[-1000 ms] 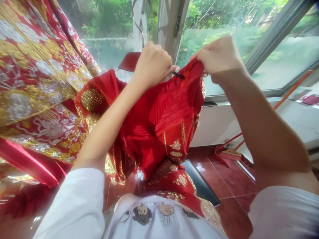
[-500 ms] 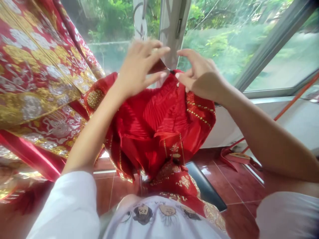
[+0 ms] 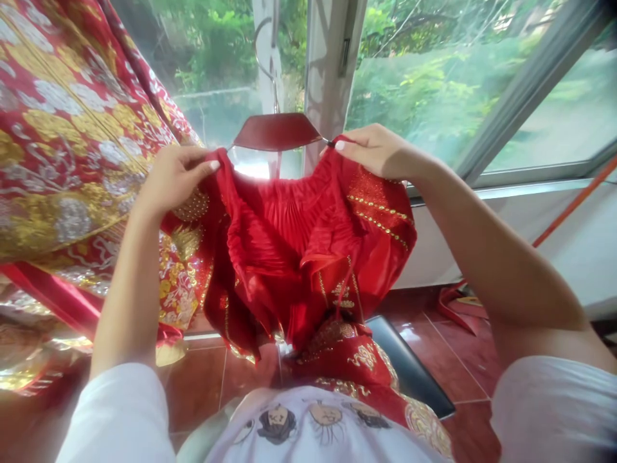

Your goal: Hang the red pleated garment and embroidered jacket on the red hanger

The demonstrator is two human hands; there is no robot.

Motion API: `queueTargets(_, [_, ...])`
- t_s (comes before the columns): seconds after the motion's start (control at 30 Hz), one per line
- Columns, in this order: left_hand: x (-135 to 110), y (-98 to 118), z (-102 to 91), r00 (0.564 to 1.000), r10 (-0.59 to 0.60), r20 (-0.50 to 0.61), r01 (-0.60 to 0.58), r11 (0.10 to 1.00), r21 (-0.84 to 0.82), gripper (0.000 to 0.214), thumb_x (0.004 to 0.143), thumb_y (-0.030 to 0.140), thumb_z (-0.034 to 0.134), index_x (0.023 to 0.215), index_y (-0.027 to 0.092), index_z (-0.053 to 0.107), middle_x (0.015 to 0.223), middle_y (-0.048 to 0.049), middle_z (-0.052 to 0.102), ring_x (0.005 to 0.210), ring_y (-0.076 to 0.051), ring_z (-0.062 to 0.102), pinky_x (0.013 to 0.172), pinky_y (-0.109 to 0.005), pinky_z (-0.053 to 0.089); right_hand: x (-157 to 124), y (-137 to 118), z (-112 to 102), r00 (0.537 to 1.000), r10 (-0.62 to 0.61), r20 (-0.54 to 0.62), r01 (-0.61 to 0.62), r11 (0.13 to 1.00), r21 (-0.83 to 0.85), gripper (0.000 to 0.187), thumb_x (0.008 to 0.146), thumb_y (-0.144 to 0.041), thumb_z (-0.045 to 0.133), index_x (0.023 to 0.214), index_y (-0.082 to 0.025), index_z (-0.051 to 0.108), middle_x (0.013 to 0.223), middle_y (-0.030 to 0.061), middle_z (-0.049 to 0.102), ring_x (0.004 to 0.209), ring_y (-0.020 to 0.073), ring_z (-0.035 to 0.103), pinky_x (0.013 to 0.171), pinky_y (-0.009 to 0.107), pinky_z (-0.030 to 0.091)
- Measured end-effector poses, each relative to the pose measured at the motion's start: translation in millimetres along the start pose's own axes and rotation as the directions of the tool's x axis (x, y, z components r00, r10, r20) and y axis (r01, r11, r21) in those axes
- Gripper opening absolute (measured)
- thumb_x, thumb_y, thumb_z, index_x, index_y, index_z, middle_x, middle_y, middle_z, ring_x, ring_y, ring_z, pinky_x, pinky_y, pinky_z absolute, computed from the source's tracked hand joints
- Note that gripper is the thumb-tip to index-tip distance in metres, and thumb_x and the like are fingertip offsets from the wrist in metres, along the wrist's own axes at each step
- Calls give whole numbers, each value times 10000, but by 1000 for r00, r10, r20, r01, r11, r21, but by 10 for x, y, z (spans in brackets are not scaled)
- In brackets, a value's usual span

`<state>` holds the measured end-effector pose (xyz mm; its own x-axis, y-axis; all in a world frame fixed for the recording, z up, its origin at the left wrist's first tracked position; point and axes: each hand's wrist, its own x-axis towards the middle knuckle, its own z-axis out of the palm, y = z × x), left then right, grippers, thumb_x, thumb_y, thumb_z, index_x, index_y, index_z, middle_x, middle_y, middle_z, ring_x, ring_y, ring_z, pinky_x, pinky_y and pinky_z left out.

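Note:
A red pleated garment [image 3: 299, 251] with gold embroidery hangs from a dark red hanger [image 3: 277, 132] whose metal hook goes up in front of the window. My left hand [image 3: 176, 177] is closed on the garment's top edge at the hanger's left end. My right hand [image 3: 376, 151] pinches the top edge at the hanger's right end, by a small black clip. The garment's lower part drapes down toward my white shirt.
A large red and gold brocade garment [image 3: 67, 154] hangs close on the left. A window frame [image 3: 332, 58] stands right behind the hanger, with greenery outside. The floor is red tile [image 3: 434, 360]; a dark flat object [image 3: 409, 366] lies on it. An orange pole [image 3: 573, 206] leans at right.
Both hands moved apart along the garment's top edge. The left hand went left and down to the hanger's left end. The hanger's bar is now uncovered between the hands.

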<state>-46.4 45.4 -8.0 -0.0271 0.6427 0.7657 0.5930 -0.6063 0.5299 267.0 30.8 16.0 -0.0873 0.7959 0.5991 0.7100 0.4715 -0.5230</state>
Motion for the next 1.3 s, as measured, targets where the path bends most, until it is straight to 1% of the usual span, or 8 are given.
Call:
queueTargets(0.1, [220, -64, -75, 990, 51, 133, -57, 997, 42, 741, 871, 709, 300, 942, 52, 633, 693, 32, 518, 865, -125, 518, 930, -439, 477, 3, 20, 8, 987, 55, 152, -56, 998, 3, 395, 948, -329, 414, 690, -60, 544, 543, -97, 332, 520, -9, 263, 534, 200, 215])
queueTargets(0.27, [563, -273, -148, 980, 171, 105, -155, 976, -150, 607, 750, 722, 594, 602, 134, 561, 566, 45, 426, 584, -61, 386, 801, -342, 540, -10, 110, 75, 999, 10, -30, -6, 993, 117, 415, 963, -275, 450, 580, -160, 339, 554, -77, 240, 549, 22, 197, 546, 241, 194])
queueTargets(0.37, [599, -321, -164, 980, 152, 132, -108, 950, -292, 539, 786, 666, 614, 754, 129, 651, 643, 12, 565, 602, -91, 460, 771, -364, 555, -71, 120, 82, 983, -19, -182, 46, 988, 147, 447, 983, -232, 432, 576, -192, 252, 553, -61, 227, 546, 39, 201, 540, 260, 193])
queueTargets(0.5, [633, -295, -187, 889, 139, 436, -37, 972, -234, 614, 795, 653, 616, 967, 67, 683, 724, -41, 661, 626, -120, 542, 733, -402, 557, -135, 93, 47, 988, -137, -70, 133, 989, -63, 395, 938, -205, 517, 583, -169, 349, 578, -45, 296, 578, 56, 256, 576, 260, 246])
queueTargets(0.6, [590, -258, -151, 892, 167, 419, -102, 980, -173, 630, 820, 643, 592, 1040, 59, 682, 818, -70, 703, 675, -133, 584, 755, -379, 553, -170, 116, 62, 976, -218, -25, 212, 964, -158, 218, 934, -254, 508, 754, -154, 580, 659, -16, 493, 635, 84, 406, 651, 255, 345])
queueTargets(0.77, [211, -191, 6, 947, 319, 48, -322, 941, 105, 473, 909, 500, 524, 1174, 127, 645, 1119, -68, 689, 1009, -183, 627, 956, -355, 487, -339, 185, 183, 964, -199, -176, 149, 954, -259, 373, 929, -407, 481, 1232, -217, 585, 1122, 98, 650, 1023, 251, 587, 926, 387, 429])
queueTargets(1.03, [-522, -128, 224, 977, 213, 5, -199, 904, 378, 778, 816, 520, 616, 1474, 208, 343, 1573, -118, 219, 1457, -342, 159, 1187, -551, 79, -900, 144, 519, 907, -113, -405, -76, 904, -421, 604, 929, -482, 430, 1460, -213, 326, 1480, 151, 362, 1382, 352, 304, 1099, 586, 268])
queueTargets(1.3, [-1313, -179, 691, 991, 31, -131, 6, 961, 276, 653, 888, 343, 540, 1457, 122, 307, 1446, -194, 417, 1340, -281, 404, 1101, -404, 347, -1516, 52, 1596, 792, -19, -611, -209, 931, -300, 676, 859, -408, 564, 1433, -140, 329, 1439, 238, 343, 1372, 351, 313, 1082, 553, 307])
